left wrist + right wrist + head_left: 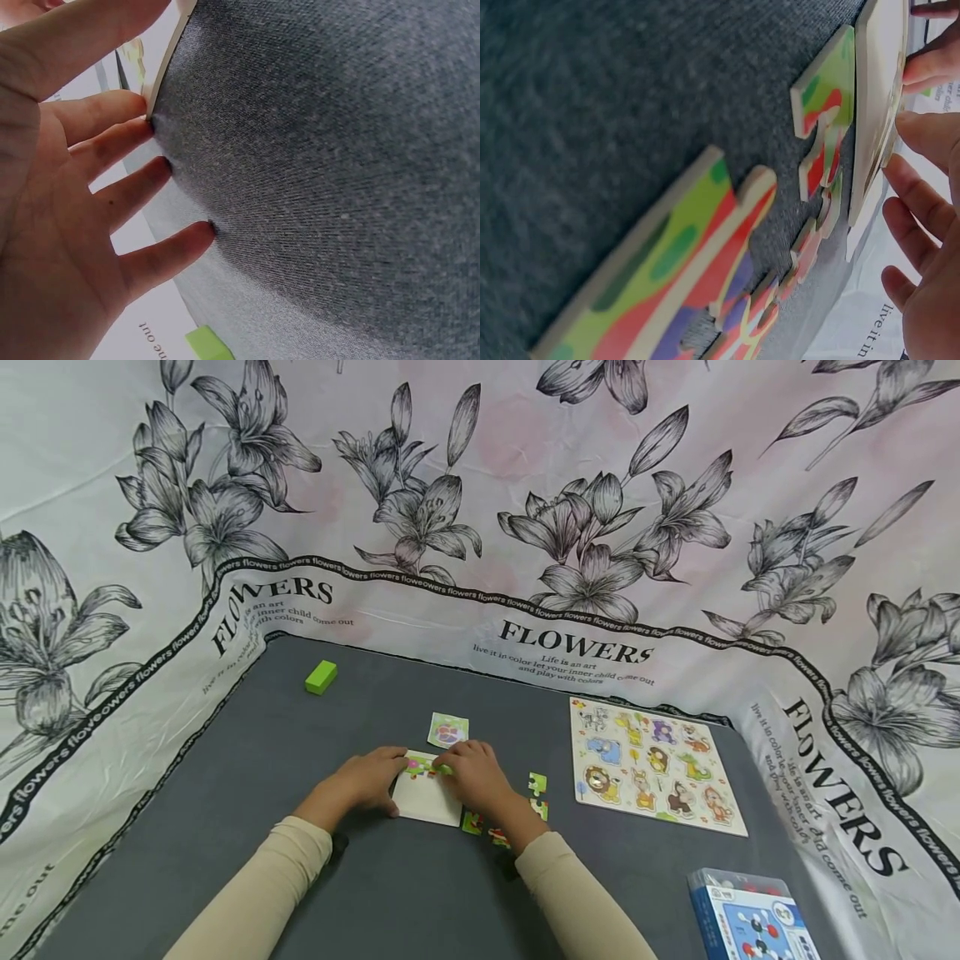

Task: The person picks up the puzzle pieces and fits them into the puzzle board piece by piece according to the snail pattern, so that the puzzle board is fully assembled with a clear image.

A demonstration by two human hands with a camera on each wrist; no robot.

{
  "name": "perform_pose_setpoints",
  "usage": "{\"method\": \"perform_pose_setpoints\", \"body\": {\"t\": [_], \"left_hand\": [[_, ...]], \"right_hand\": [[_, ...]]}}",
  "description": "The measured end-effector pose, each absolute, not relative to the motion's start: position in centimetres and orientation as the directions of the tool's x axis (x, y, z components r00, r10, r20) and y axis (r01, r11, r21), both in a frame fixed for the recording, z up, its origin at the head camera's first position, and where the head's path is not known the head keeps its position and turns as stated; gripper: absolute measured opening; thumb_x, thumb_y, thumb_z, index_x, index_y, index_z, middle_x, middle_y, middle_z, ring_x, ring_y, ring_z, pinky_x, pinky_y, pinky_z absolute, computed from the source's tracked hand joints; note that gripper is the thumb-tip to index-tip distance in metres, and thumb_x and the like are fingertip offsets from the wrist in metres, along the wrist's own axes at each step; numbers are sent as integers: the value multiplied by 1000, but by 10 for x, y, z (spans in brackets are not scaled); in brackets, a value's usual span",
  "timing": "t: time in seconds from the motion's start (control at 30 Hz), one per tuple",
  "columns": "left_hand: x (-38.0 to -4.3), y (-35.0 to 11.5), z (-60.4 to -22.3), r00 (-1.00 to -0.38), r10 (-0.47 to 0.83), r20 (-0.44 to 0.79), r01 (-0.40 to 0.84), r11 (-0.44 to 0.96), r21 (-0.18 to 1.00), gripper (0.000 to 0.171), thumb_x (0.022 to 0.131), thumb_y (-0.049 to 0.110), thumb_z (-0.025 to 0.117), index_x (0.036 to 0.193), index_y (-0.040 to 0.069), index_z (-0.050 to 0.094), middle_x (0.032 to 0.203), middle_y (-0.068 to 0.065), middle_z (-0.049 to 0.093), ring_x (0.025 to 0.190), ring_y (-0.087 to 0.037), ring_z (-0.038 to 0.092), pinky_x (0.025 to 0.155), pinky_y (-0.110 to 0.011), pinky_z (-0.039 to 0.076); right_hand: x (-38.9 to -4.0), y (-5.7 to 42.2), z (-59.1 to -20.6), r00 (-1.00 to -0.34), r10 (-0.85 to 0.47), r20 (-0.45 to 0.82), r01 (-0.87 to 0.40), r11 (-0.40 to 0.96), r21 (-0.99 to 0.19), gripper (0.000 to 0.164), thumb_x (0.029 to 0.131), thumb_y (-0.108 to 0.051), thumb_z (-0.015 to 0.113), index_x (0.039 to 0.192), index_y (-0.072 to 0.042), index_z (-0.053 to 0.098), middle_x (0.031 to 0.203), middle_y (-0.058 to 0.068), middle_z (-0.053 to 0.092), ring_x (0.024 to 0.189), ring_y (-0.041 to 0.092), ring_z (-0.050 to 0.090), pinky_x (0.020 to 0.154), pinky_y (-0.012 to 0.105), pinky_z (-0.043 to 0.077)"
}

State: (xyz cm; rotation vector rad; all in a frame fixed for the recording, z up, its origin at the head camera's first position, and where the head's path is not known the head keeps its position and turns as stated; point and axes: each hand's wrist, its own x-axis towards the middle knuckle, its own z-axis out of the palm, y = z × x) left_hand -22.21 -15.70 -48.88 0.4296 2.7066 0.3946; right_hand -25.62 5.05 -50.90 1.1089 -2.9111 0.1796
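Note:
A pale square puzzle board point(426, 797) lies on the dark table, with colourful pieces point(416, 766) along its far edge. My left hand point(369, 779) touches the board's left side with thumb and forefinger; in the left wrist view its fingers point(131, 195) are spread and fairly straight. Over the board's far right part, my right hand point(480, 777) pinches a small green puzzle piece point(443, 769) between thumb and forefinger, mostly covered by the fingers. Several loose puzzle pieces point(825, 94) lie beside the board, partly under the right forearm in the head view.
Beyond the board lies a small picture card point(448, 730). A green block point(321, 677) sits at the far left. To the right are an animal puzzle board point(652, 764) and a blue-and-clear box point(753, 918). Flower-printed cloth point(562, 647) borders the table.

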Motion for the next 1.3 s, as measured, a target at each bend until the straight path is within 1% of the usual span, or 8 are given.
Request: {"method": "perform_pose_setpoints", "body": {"t": [0.33, 0.67, 0.97, 1.2, 1.3], "left_hand": [[-223, -156, -487, -888, 353, -297, 256, 912, 320, 83, 73, 32, 86, 141, 4, 49, 153, -13, 37, 142, -33, 32, 101, -63, 36], [-222, -155, -482, -891, 356, -280, 262, 909, 324, 81, 73, 29, 86, 139, 2, 50, 151, -15, 38, 141, -34, 33, 100, -63, 37], [-223, -155, -482, -892, 361, -272, 273, 910, 313, 81, 73, 32, 86, 139, 3, 50, 152, -15, 38, 141, -33, 34, 100, -62, 38], [-223, -156, -486, -891, 357, -282, 267, 912, 310, 81, 73, 32, 86, 139, 3, 50, 151, -15, 38, 140, -34, 34, 100, -63, 37], [-220, -156, -488, -889, 359, -284, 266, 910, 316, 80, 73, 32, 86, 139, 2, 51, 151, -15, 38, 140, -34, 34, 100, -63, 37]], "right_hand": [[-257, 47, -508, -743, -666, 68, -670, 737, -92, 21, 96, -27, 62, 115, -28, 70, 117, -3, 64, 113, 20, 53, 104, 45, 37], [-259, 45, -509, -739, -667, 89, -672, 739, -49, 21, 95, -27, 63, 114, -29, 71, 115, -5, 64, 109, 18, 52, 100, 42, 39], [-259, 43, -509, -709, -694, 127, -701, 713, -15, 20, 95, -24, 62, 112, -26, 73, 111, -5, 68, 105, 18, 56, 101, 44, 41], [-258, 43, -510, -707, -699, 107, -704, 711, -5, 21, 97, -24, 60, 114, -27, 72, 112, -5, 66, 111, 19, 56, 102, 44, 41], [-257, 47, -514, -697, -708, 116, -713, 701, -6, 22, 97, -23, 60, 115, -26, 71, 113, -4, 67, 110, 18, 57, 101, 43, 42]]}}
